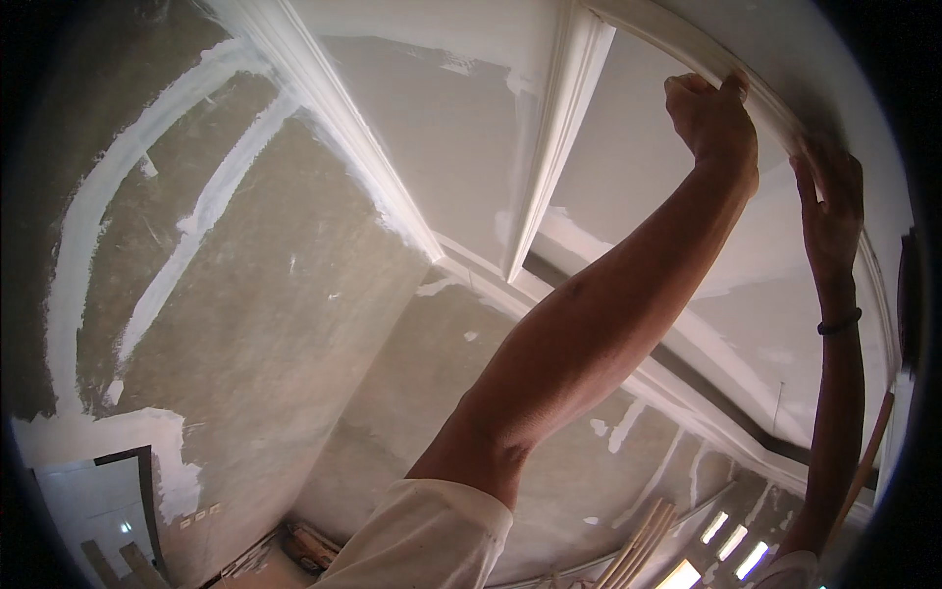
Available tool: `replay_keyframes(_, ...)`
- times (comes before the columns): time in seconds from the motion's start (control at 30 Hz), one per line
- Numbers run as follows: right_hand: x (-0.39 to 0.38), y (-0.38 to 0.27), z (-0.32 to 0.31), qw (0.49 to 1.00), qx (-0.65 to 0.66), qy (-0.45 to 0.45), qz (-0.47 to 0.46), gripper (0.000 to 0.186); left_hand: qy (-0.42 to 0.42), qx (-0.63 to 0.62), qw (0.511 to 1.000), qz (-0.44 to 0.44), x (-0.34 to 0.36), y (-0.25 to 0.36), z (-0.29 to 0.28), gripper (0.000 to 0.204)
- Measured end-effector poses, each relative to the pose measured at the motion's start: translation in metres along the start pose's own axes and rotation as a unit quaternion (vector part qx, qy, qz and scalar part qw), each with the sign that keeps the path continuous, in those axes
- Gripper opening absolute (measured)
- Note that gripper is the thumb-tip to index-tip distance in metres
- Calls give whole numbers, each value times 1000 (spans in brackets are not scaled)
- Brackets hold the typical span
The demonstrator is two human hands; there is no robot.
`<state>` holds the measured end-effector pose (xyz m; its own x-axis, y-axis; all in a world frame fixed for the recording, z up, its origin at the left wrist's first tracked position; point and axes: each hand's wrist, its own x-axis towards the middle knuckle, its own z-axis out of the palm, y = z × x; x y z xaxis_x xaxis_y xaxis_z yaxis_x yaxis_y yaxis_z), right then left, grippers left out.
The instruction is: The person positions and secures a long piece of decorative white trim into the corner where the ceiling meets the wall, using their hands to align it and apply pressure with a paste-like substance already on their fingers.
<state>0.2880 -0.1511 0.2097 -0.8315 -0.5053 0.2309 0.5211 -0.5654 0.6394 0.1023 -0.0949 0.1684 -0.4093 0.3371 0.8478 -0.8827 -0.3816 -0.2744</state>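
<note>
A curved white moulding strip runs along the pale ceiling at the upper right. My left hand is raised to it, fingers curled over its edge, gripping it. Just to the right, my right hand lies flat against the same strip, fingers stretched up along it, with a black band on the wrist. Both arms reach up from the lower edge; the left arm has a white sleeve.
A second white moulding strip and a cornice cross the ceiling. The grey walls carry white filler stripes. Thin wooden strips lean at the lower right, a long stick stands by my right arm, and debris lies on the floor.
</note>
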Motion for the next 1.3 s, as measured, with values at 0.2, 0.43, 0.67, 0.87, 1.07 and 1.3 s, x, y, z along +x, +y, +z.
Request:
replay_keyframes(0.2,1,2,0,999,-2,24,-34,26,-23,7,1000,10,-3,0,-3,34)
replay_keyframes(0.43,-1,4,-1,999,-6,12,-29,25,-8,-48,999,-14,5,9,-21,35)
replay_keyframes(0.67,1,1,0,999,28,33,-18,27,-39,-24,999,-8,6,24,-27,39)
replay_keyframes(0.87,2,1,-2,999,19,32,-37,28,-43,-45,996,-60,2,33,-27,37)
replay_keyframes(1.07,2,-2,-1,998,33,35,-31,26,-34,-52,996,-57,5,27,-28,45)
replay_keyframes(1.3,1,-5,-11,999,5,19,-43,24,-30,-39,996,-75,2,24,-31,48)
